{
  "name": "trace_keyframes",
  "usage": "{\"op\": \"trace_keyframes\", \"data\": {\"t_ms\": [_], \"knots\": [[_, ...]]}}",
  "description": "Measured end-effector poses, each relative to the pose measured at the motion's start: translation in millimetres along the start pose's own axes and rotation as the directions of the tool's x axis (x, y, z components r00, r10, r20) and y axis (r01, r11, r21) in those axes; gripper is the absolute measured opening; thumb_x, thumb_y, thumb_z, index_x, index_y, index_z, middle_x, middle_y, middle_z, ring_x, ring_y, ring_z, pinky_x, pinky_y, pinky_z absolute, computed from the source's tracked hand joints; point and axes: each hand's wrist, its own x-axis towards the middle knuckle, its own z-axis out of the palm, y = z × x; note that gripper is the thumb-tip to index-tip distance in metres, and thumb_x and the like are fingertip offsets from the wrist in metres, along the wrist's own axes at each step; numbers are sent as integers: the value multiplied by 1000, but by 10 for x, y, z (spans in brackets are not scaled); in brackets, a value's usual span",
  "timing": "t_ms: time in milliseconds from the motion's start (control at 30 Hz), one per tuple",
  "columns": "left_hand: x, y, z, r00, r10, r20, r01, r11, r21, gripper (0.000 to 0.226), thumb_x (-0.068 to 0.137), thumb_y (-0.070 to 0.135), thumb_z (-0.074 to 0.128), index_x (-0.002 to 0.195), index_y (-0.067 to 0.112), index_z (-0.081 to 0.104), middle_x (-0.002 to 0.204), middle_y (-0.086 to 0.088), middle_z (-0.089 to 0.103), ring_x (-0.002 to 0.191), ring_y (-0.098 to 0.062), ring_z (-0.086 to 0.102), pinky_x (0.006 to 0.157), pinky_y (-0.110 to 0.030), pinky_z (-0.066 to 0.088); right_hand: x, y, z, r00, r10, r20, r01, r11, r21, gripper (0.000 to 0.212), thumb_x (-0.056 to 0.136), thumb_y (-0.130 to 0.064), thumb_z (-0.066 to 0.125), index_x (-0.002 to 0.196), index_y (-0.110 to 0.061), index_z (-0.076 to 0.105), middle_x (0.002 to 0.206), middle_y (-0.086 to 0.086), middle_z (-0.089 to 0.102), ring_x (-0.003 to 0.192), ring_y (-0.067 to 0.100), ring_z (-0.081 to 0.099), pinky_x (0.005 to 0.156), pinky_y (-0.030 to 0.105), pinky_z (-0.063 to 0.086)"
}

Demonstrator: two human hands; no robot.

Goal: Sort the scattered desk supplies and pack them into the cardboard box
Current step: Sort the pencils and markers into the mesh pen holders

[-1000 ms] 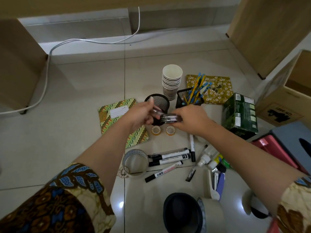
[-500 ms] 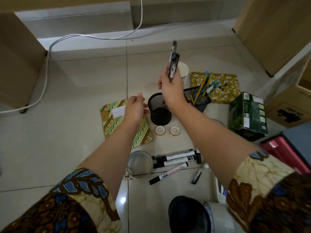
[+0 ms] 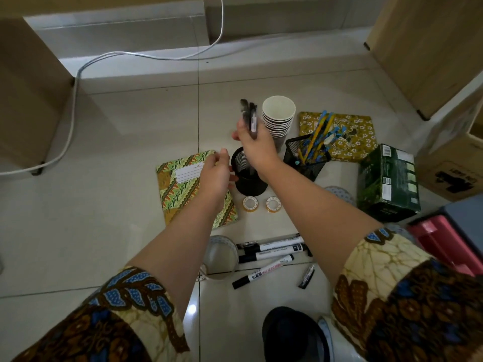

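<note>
Right hand (image 3: pixel 254 146) clamped round a small bundle of dark pens (image 3: pixel 249 114), fingers curled tight, pens upright and blurred, held straight above the round mesh cup (image 3: pixel 248 178). Left hand (image 3: pixel 215 175) is loose, fingers relaxed, holding nothing, right at the cup's left wall; touching or not, I can't tell.

All of it sits on the tiled floor (image 3: pixel 104 205). That cup stands mid-floor, with a notebook (image 3: pixel 183 184) flat just to its left, partly under the left wrist. Behind the cup, a stack of paper cups (image 3: pixel 278 116). To its right, a square mesh holder (image 3: pixel 305 158) full of pencils (image 3: pixel 317 137), resting on the edge of a yellow patterned pouch (image 3: pixel 352 134).

Two small tape rolls (image 3: pixel 249 203) lie side by side just in front of the cup. Nearer me, four markers (image 3: pixel 271 250) on their sides, a big tape roll (image 3: pixel 220 257) touching their left ends.

Green carton (image 3: pixel 386 181) stands right of the holder. The cardboard box (image 3: pixel 449 165) is at the floor's far right edge, just beyond the carton, top open.
</note>
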Motion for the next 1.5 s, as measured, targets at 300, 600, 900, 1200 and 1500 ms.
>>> {"op": "trace_keyframes", "data": {"t_ms": [300,600,900,1200,1500], "knots": [[-76,-59,-43,999,29,21,-29,999,15,40,103,40,29,113,9,53,96,-6,62,72,-19,57,61,-29,42,-215,-108,-109,976,-206,-64,161,891,-424,54,81,-17,71,131,-17,51,129,5,49,115,14,50,96,18,35],[-199,-202,-109,997,-67,31,63,992,113,37,101,39,34,111,9,54,98,-9,63,80,-25,59,60,-29,42,-946,368,-369,765,284,578,478,351,-805,29,87,-21,64,114,-13,62,109,9,62,102,28,61,81,34,52],[-319,-205,-54,994,-82,69,70,984,165,29,101,33,37,108,8,52,95,-11,60,63,-19,55,57,-30,41,-1066,754,-502,658,441,611,583,216,-783,33,90,-38,60,114,-16,66,113,7,63,105,26,58,85,33,47],[-375,-223,-103,957,-187,220,139,966,218,61,88,61,48,112,6,60,103,-10,68,88,-21,66,76,-31,53,-741,398,-835,817,358,452,6,779,-627,23,89,-28,67,95,-6,73,89,10,71,74,13,62,63,21,52],[-595,-141,261,912,-144,384,56,971,232,36,98,31,50,101,0,68,90,-9,71,64,-4,69,58,-15,50,-823,158,-1051,780,462,422,-138,785,-604,31,82,-26,75,95,1,72,75,11,71,68,17,71,63,24,59]]}}
